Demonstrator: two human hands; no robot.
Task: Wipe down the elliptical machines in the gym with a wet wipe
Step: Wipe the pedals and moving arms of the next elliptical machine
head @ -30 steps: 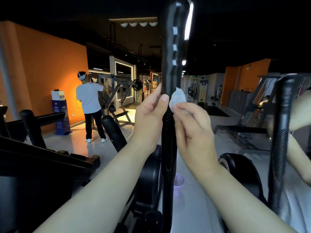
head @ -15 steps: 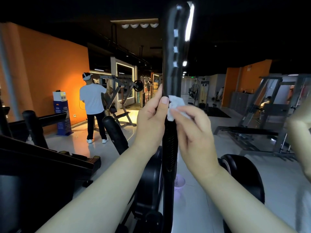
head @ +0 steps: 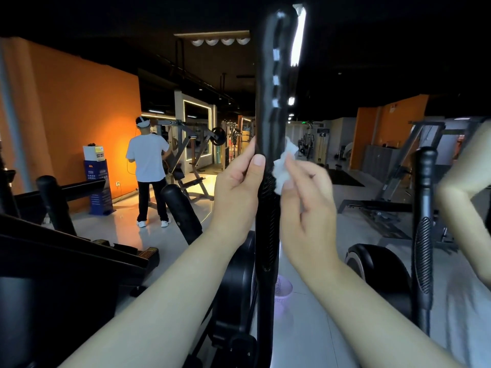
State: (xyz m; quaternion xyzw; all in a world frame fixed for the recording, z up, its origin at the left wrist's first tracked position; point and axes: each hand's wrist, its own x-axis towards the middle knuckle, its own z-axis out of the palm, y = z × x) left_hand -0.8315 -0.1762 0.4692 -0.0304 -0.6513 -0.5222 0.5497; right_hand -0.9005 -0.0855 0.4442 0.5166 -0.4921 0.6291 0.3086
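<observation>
Right up close, the right hand (head: 305,205) pinches a crumpled white wet wipe (head: 283,168) in its fingertips and holds it against the right side of the elliptical's black upright handlebar (head: 271,115). The left hand (head: 236,187) grips the same bar from the left, thumb laid on its front. Beyond the bar a small lilac basket (head: 283,288) stands on the floor, and a person in a white shirt (head: 147,160) stands well off to the left.

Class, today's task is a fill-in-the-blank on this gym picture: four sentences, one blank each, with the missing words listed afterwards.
1. The right hand holds a crumpled ____ against the black handlebar.
2. The left hand grips that handlebar from the ____ side.
3. The person standing in the background wears a ____ T-shirt.
4. The wall beside that person is painted ____.

Missing words: wipe; left; white; orange.
</observation>
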